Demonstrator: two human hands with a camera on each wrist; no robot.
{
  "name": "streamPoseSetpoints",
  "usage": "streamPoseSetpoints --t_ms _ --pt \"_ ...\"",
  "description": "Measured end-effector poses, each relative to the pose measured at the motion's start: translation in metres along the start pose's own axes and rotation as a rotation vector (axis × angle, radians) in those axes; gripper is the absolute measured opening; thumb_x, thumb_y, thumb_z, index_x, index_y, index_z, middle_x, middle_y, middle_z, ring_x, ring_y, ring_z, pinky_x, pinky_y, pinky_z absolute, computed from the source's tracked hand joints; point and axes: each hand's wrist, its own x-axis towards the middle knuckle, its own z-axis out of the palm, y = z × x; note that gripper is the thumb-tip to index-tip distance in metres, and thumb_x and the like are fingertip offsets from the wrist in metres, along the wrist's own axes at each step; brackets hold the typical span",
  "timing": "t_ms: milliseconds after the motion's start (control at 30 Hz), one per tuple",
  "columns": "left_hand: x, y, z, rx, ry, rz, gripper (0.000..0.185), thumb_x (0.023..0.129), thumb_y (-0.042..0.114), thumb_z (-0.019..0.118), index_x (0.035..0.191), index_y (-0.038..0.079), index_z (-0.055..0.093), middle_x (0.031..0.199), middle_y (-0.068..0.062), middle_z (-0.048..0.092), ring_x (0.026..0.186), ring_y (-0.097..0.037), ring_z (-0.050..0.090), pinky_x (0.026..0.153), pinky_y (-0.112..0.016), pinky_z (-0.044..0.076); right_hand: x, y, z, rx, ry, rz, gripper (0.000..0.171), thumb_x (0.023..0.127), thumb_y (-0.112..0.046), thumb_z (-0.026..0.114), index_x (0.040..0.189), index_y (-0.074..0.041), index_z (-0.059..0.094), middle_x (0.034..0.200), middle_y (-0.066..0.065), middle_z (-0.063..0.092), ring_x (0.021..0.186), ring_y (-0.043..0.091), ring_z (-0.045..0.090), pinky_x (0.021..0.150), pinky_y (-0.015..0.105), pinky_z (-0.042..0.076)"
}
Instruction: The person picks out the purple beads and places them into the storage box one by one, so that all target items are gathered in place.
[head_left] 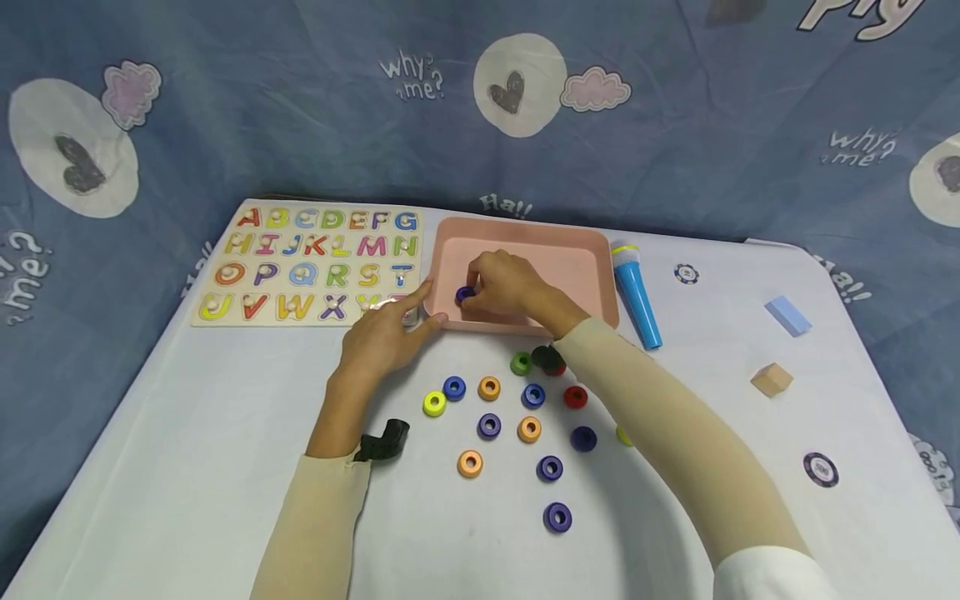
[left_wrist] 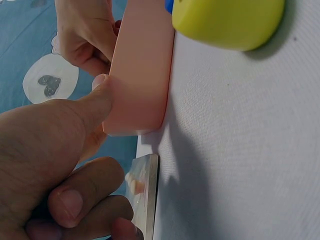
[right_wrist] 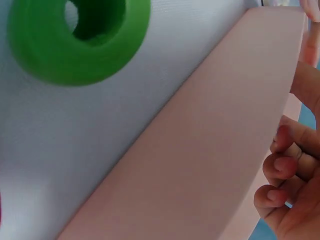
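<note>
At the far left of the table (head_left: 187, 467) lies an alphabet puzzle board (head_left: 311, 265), flat, its coloured letters seated in their slots. Just right of it the left hand (head_left: 386, 333) has its thumb and forefinger spread straight against the near left corner of the pink tray (head_left: 570, 250); the left wrist view shows a fingertip pressed to the tray's outer wall while the other fingers curl loosely below, holding nothing. Judging by that, the hand is steadying the tray so it does not slide. Near the left sleeve sits a small black curved piece (head_left: 384, 442).

Inside the tray, the right hand (head_left: 504, 282) pinches a purple ring (head_left: 465, 294) low over the tray floor at its left end; whether the ring touches the floor cannot be told. Nothing else shows in the tray.

In front of the tray a loose scatter of rings (head_left: 510, 417) lies on the table: yellow, blue, orange, green, red and purple, well apart from one another. Further right lie a blue toy microphone (head_left: 637, 296), a wooden cube (head_left: 771, 379), a pale blue block (head_left: 787, 315) and two poker chips (head_left: 820, 469)
</note>
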Motion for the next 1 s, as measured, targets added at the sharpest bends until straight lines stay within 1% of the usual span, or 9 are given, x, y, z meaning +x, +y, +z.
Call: streamPoseSetpoints --t_ms 167,300,400,500,667,733,833,933,1000 --pt "0.000 0.001 0.001 -0.002 0.001 -0.004 0.066 0.098 0.061 0.055 0.157 0.041 0.033 0.155 -0.014 0.045 0.124 -0.044 0.056 0.084 -0.055 0.048 -0.005 0.002 0.001 0.019 0.010 0.004 0.033 0.088 -0.032 0.080 0.109 -0.007 0.074 0.086 0.002 0.066 0.081 0.018 0.059 0.073 0.033 0.048" --pt "0.000 0.001 0.001 -0.002 0.001 -0.009 0.066 0.098 0.061 0.055 0.157 0.041 0.033 0.155 -0.014 0.044 0.124 -0.044 0.056 0.084 -0.055 0.048 -0.018 0.005 0.000 0.062 0.056 -0.040 0.035 0.089 -0.032 0.078 0.113 -0.007 0.073 0.077 0.003 0.064 0.074 0.019 0.055 0.067 0.032 0.045" --pt "0.000 0.000 0.001 0.001 -0.002 -0.011 0.066 0.098 0.061 0.055 0.157 0.041 0.033 0.155 -0.015 0.044 0.126 -0.045 0.055 0.086 -0.056 0.048 -0.033 0.009 -0.001 0.107 0.091 -0.084 0.034 0.091 -0.030 0.076 0.115 -0.006 0.073 0.074 0.004 0.061 0.071 0.019 0.053 0.065 0.032 0.042" --pt "0.000 0.000 0.001 0.000 0.003 -0.010 0.066 0.098 0.061 0.055 0.157 0.040 0.033 0.155 -0.015 0.044 0.127 -0.045 0.054 0.087 -0.057 0.048 -0.050 0.012 -0.001 0.144 0.104 -0.118 0.033 0.093 -0.030 0.075 0.116 -0.006 0.073 0.078 0.003 0.058 0.072 0.019 0.051 0.066 0.032 0.041" --pt "0.000 0.000 0.001 -0.005 0.010 -0.004 0.067 0.098 0.060 0.056 0.157 0.039 0.034 0.155 -0.014 0.045 0.130 -0.045 0.052 0.088 -0.059 0.047 -0.080 0.011 0.003 0.161 0.115 -0.151 0.029 0.092 -0.029 0.077 0.114 -0.010 0.074 0.076 0.002 0.055 0.071 0.017 0.050 0.065 0.032 0.040" --pt "0.000 0.000 0.002 -0.007 0.009 -0.002 0.067 0.098 0.060 0.056 0.157 0.039 0.034 0.155 -0.015 0.044 0.130 -0.046 0.051 0.088 -0.059 0.047 -0.091 0.009 0.005 0.155 0.127 -0.172 0.027 0.091 -0.028 0.078 0.112 -0.011 0.075 0.076 0.001 0.058 0.071 0.017 0.051 0.065 0.032 0.040" --pt "0.000 0.000 0.002 -0.006 0.009 0.002 0.067 0.098 0.060 0.055 0.157 0.038 0.034 0.155 -0.016 0.043 0.131 -0.047 0.050 0.089 -0.060 0.047 -0.107 0.004 0.007 0.142 0.102 -0.208 0.028 0.090 -0.028 0.079 0.112 -0.011 0.075 0.078 0.002 0.062 0.071 0.018 0.053 0.065 0.032 0.042" --pt "0.000 0.000 0.002 -0.006 0.008 0.001 0.067 0.098 0.060 0.055 0.157 0.039 0.033 0.156 -0.018 0.042 0.132 -0.047 0.049 0.089 -0.061 0.047 -0.121 -0.001 0.011 0.116 0.034 -0.257 0.030 0.090 -0.029 0.079 0.113 -0.010 0.075 0.089 0.001 0.070 0.076 0.018 0.058 0.069 0.030 0.047" --pt "0.000 0.000 0.003 -0.004 0.008 0.000 0.067 0.098 0.060 0.055 0.157 0.039 0.033 0.156 -0.018 0.042 0.132 -0.048 0.048 0.090 -0.062 0.046 -0.129 -0.004 0.016 0.097 -0.022 -0.291 0.030 0.090 -0.029 0.079 0.113 -0.011 0.075 0.095 0.000 0.073 0.076 0.017 0.059 0.069 0.029 0.048"
